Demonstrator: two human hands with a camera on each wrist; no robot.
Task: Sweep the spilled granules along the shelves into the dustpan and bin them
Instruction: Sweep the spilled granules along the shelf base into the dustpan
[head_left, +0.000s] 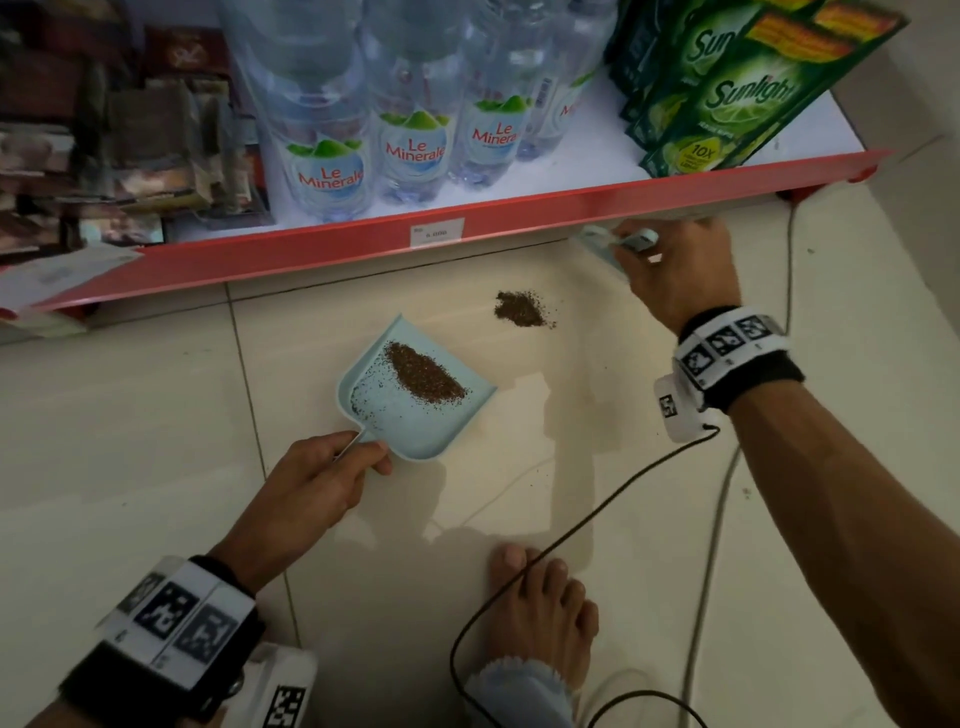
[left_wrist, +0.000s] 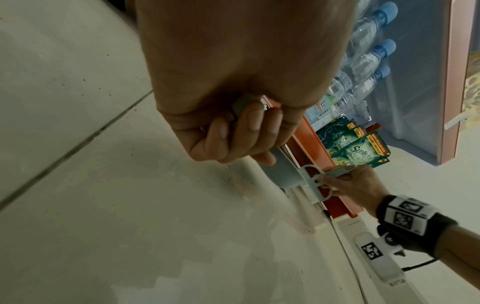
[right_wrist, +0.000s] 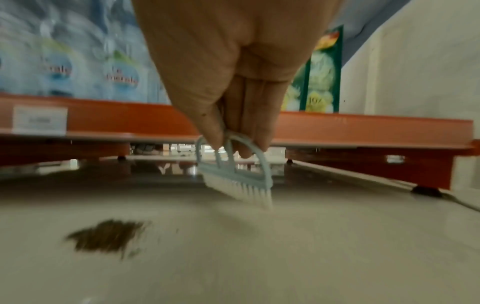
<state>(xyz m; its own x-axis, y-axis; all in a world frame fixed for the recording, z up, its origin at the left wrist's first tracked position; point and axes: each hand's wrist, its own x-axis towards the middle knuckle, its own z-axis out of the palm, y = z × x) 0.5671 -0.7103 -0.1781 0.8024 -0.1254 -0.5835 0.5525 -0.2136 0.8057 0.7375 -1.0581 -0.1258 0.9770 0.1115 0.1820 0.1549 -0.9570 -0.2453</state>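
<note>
Lying on the floor between the dustpan (head_left: 415, 400), gripped at its handle by the left hand (head_left: 317, 483), and the small brush (right_wrist: 236, 174) pinched in the right hand (head_left: 675, 270) by the shelf edge: the remaining granule pile (head_left: 522, 309), nearer the brush.

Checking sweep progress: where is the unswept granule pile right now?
In the head view, the granule pile lies on the floor between the dustpan and the brush, near the red shelf edge.

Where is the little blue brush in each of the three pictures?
Head: the brush is upper right, in the right hand, by the red shelf edge.
Left wrist: right of centre, beside the red shelf edge.
Right wrist: centre, bristles down, below the red shelf edge.
Shared landmark: the red shelf edge.
</note>
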